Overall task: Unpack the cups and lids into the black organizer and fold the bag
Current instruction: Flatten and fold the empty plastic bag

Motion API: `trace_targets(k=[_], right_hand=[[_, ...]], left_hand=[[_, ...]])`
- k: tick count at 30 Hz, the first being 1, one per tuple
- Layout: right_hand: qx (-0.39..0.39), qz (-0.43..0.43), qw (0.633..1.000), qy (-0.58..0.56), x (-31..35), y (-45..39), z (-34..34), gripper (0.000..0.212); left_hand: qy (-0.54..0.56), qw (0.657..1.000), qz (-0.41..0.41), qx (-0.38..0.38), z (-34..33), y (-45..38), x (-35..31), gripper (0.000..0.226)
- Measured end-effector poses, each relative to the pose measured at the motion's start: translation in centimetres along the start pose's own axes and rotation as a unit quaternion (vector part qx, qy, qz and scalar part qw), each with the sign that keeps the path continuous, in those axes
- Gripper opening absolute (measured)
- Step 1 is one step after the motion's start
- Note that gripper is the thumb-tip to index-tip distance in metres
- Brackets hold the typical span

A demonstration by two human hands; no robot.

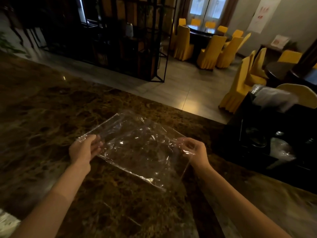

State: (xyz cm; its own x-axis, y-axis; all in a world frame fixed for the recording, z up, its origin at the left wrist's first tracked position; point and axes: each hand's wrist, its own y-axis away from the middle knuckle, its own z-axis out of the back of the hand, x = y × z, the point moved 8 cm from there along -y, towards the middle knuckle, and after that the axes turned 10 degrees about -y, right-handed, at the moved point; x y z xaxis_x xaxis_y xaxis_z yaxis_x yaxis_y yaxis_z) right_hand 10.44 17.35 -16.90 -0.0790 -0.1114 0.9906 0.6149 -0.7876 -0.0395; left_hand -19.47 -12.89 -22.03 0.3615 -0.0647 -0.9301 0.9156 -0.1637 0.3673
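bag [137, 145] flat, held just over desk [42, 109], left of organizer [267, 138] | left hand [82, 150], right hand [195, 150]: each grip pinches a side edge | handling: light, limp, slick film; hold corners taut to fold

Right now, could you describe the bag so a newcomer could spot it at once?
On the brown marble counter, between the left hand and right hand, lies the clear plastic bag. It is flat, crinkled and see-through, unlike the black organizer beside it.
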Motion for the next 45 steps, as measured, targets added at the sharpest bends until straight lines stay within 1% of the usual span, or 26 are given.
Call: trace_targets(k=[2, 4, 6, 9, 11, 12, 14, 15, 18, 20, 22, 24, 26, 28, 31, 34, 35, 36, 37, 38, 39, 40, 41, 42, 43, 45], right_hand=[[0.009, 0.008, 1.0, 0.001, 0.1, 0.1, 0.4, 0.008], [0.007, 0.012, 1.0, -0.001, 0.2, 0.1, 0.8, 0.007], [0.002, 0.018, 1.0, -0.019, 0.4, 0.1, 1.4, 0.005], [0.049, 0.021, 0.997, -0.058, 0.5, 0.3, 1.4, 0.02], [0.083, 0.006, 0.994, -0.075, 0.4, 0.4, 1.1, 0.026], [0.096, 0.003, 0.992, -0.078, 0.3, 0.4, 0.9, 0.026], [0.113, 0.005, 0.991, -0.069, 0.1, 0.2, 0.7, 0.02], [0.116, 0.001, 0.991, -0.066, -0.1, 0.2, 0.6, 0.018], [0.107, -0.012, 0.991, -0.085, -0.3, 0.0, 1.0, 0.021], [0.112, 0.017, 0.99, -0.089, 0.1, 0.0, 1.2, 0.023], [0.097, 0.026, 0.99, -0.095, 0.1, -0.1, 1.7, 0.021], [0.061, 0.014, 0.992, -0.109, -0.4, -0.2, 2.6, 0.028], [0.033, -0.006, 0.993, -0.114, -1.2, -0.5, 3.3, 0.032], [0.027, -0.025, 0.991, -0.13, -1.8, -0.8, 3.7, 0.027], [0.032, -0.065, 0.98, -0.185, -2.1, -1.0, 3.6, 0.028], [-0.016, -0.113, 0.971, -0.212, -2.9, -1.4, 4.0, 0.029], [-0.045, -0.148, 0.957, -0.247, -3.6, -1.7, 4.5, 0.026], [-0.073, -0.185, 0.942, -0.269, -4.1, -1.8, 5.0, 0.021], [-0.102, -0.208, 0.937, -0.261, -4.2, -1.8, 5.7, 0.022], [-0.122, -0.207, 0.945, -0.223, -3.7, -1.9, 6.7, 0.025], [-0.131, -0.186, 0.96, -0.165, -2.7, -2.1, 7.4, 0.028], [-0.133, -0.143, 0.976, -0.093, -1.2, -2.3, 7.9, 0.029], [-0.129, -0.089, 0.988, -0.012, 0.8, -2.3, 7.7, 0.031], [-0.119, -0.031, 0.99, 0.071, 2.9, -2.2, 6.7, 0.033], [-0.092, 0.02, 0.985, 0.146, 4.8, -1.8, 4.7, 0.036], [0.006, 0.094, 0.955, 0.28, 6.2, -0.7, -1.2, 0.046]], left_hand=[[-0.031, 0.998, 0.006, 0.047, 0.5, 0.3, -0.6, 0.013], [-0.052, 0.992, 0.03, 0.115, 0.9, 0.5, -1.0, 0.035], [-0.066, 0.975, 0.072, 0.198, 1.2, 0.5, -1.2, 0.057], [-0.137, 0.931, 0.121, 0.316, 1.1, 0.9, -1.2, 0.077], [-0.206, 0.896, 0.141, 0.368, 0.7, 1.2, -0.8, 0.087], [-0.257, 0.875, 0.138, 0.387, 0.4, 1.3, -0.5, 0.088], [-0.349, 0.836, 0.099, 0.411, -0.8, 1.5, -0.2, 0.079], [-0.362, 0.835, 0.067, 0.409, -1.4, 1.4, -0.2, 0.071], [-0.315, 0.875, -0.008, 0.368, -2.9, 1.0, -1.3, 0.05], [-0.293, 0.901, -0.033, 0.32, -3.2, 0.5, -1.9, 0.045], [-0.293, 0.91, -0.045, 0.291, -3.1, 0.2, -1.9, 0.039], [-0.31, 0.907, -0.053, 0.281, -2.8, 0.0, -1.6, 0.033], [-0.321, 0.903, -0.056, 0.281, -2.5, -0.1, -1.2, 0.033], [-0.314, 0.903, -0.055, 0.286, -2.6, -0.1, -0.9, 0.037], [-0.299, 0.908, -0.06, 0.286, -3.0, -0.1, -0.6, 0.039], [-0.333, 0.901, -0.076, 0.266, -2.8, -0.1, -0.5, 0.028], [-0.363, 0.893, -0.094, 0.249, -2.6, 0.0, -0.7, 0.032], [-0.397, 0.881, -0.11, 0.232, -2.5, 0.2, -1.0, 0.037], [-0.441, 0.863, -0.123, 0.215, -2.3, 0.4, -1.4, 0.044], [-0.502, 0.832, -0.14, 0.19, -2.1, 0.7, -1.9, 0.056], [-0.576, 0.786, -0.162, 0.157, -1.9, 1.0, -2.4, 0.07], [-0.643, 0.733, -0.192, 0.113, -1.9, 1.2, -3.0, 0.081], [-0.682, 0.69, -0.232, 0.072, -2.3, 1.8, -3.6, 0.088], [-0.688, 0.668, -0.279, 0.05, -3.3, 2.6, -4.1, 0.09], [-0.677, 0.656, -0.328, 0.054, -4.8, 3.5, -4.2, 0.089], [-0.669, 0.618, -0.396, 0.113, -8.5, 5.3, -3.1, 0.085]])
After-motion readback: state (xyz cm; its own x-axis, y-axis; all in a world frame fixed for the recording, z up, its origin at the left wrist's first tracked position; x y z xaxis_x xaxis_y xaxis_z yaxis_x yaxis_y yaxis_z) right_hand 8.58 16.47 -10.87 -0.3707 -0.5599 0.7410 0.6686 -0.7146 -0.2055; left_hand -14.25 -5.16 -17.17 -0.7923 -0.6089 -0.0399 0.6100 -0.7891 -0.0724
